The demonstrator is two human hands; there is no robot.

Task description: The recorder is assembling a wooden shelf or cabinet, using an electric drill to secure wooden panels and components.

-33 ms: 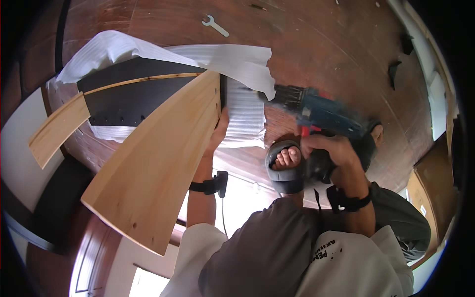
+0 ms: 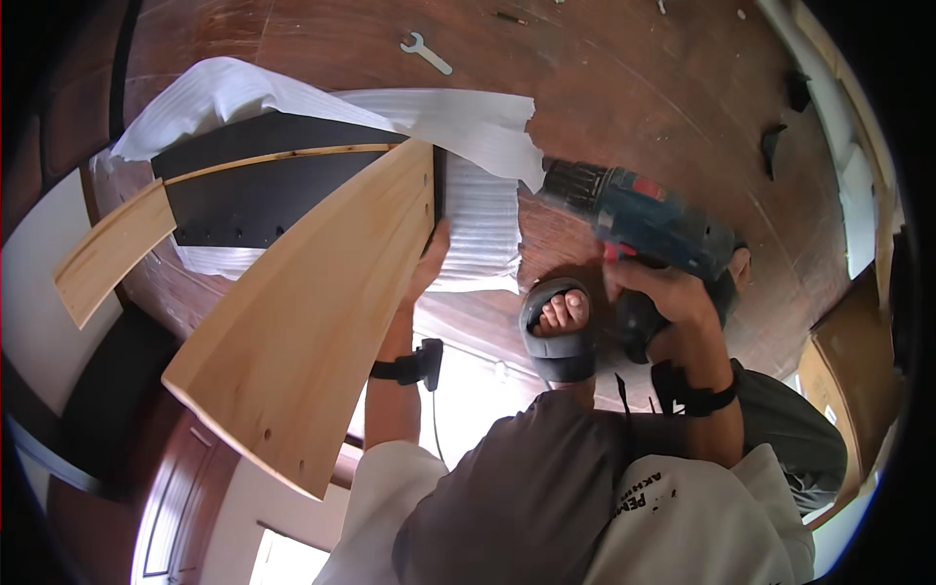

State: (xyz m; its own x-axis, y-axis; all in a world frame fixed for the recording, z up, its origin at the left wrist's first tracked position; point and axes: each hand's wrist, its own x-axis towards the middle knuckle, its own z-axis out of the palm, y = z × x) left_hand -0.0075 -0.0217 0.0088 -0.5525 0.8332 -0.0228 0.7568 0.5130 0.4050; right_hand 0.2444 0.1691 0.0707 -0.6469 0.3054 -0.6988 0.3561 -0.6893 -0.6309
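The right hand [image 2: 671, 291] is wrapping a firm grip round the drill [image 2: 663, 222], which is pointing left above the floor [image 2: 624, 78]. The left hand [image 2: 428, 266] is reaching forward, touching the standing board [image 2: 302, 322]; I can't tell how far its grip is opening. Beyond, foam [image 2: 483, 234] is lying under and over a black panel [image 2: 239, 203].

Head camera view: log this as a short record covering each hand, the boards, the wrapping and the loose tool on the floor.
Left hand: at the right edge of the large wooden board, partly hidden by it; grip unclear
Right hand: holding the blue power drill, chuck pointing left, apart from the board
Small wooden board: at the left end of the dark panel
Wrapping: white sheet, around the panel
Loose tool: wrench, beyond the sheet
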